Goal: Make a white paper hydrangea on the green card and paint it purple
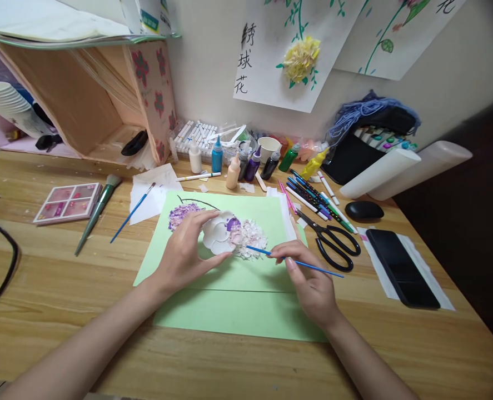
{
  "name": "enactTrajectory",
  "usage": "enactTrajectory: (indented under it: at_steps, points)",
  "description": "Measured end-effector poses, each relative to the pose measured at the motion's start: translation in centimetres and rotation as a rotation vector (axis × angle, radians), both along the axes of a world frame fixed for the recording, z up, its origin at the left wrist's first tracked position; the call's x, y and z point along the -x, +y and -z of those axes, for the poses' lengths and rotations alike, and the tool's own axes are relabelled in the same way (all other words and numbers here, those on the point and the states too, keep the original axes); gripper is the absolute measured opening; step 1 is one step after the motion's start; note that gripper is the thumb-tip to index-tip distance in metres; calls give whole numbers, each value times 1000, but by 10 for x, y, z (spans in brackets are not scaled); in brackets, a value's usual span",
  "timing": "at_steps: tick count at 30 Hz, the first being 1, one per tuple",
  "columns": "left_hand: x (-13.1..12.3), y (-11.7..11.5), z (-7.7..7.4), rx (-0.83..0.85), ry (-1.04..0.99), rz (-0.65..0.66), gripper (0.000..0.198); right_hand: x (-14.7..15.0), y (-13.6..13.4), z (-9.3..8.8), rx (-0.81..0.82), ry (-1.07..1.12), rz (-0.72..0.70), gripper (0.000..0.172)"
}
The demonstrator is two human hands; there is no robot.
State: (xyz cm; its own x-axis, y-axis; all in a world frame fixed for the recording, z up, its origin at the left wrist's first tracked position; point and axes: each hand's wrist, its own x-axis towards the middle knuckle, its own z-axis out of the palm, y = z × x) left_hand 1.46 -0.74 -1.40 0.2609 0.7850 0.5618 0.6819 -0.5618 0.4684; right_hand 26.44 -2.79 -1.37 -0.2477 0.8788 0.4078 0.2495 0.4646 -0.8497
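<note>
My left hand [188, 241] grips a white flower-shaped paint palette [215, 235] by its edge, with purple and pale pink paint in its wells. Between the fingers of my right hand [310, 278] is a thin blue paintbrush [300, 262], its tip at the pink paint. Beneath lies green paper [238, 314], apparently in two sheets. A purple and pink paper-scrap flower [182, 214] sits on its left side, partly behind my left hand. Beside the palette is a white scrap flower [255, 236], partly covered by it. A dark curved line [198, 201] runs along the paper's top.
Black scissors [333, 241] and a phone [402, 266] lie to the right, near a mouse [364, 210]. Paint bottles [253, 164] and pens [313, 194] stand or lie behind the paper. To the left are a large brush [98, 214], another blue brush [133, 213] and a pink case [68, 203].
</note>
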Motion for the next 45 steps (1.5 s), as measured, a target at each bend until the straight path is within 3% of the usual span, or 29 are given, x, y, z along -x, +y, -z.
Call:
enactTrajectory:
  at_steps: [10, 16, 19, 27, 32, 45]
  points:
    - [0, -1, 1, -11, 20, 34, 66, -1, -1, 1, -34, 10, -5, 21]
    - [0, 3, 1, 7, 10, -16, 67, -10, 13, 8, 29, 308, 308, 19]
    - [1, 4, 0, 15, -7, -50, 66, -16, 22, 12, 125, 276, 411, 15]
    - [2, 2, -2, 7, -5, -74, 65, -15, 29, 16, 204, 127, 307, 17]
    - [4, 3, -3, -1, -1, -85, 66, -17, 29, 16, 140, 102, 349, 18]
    - [5, 3, -2, -4, 11, -101, 64, -19, 28, 17, 110, 38, 269, 20]
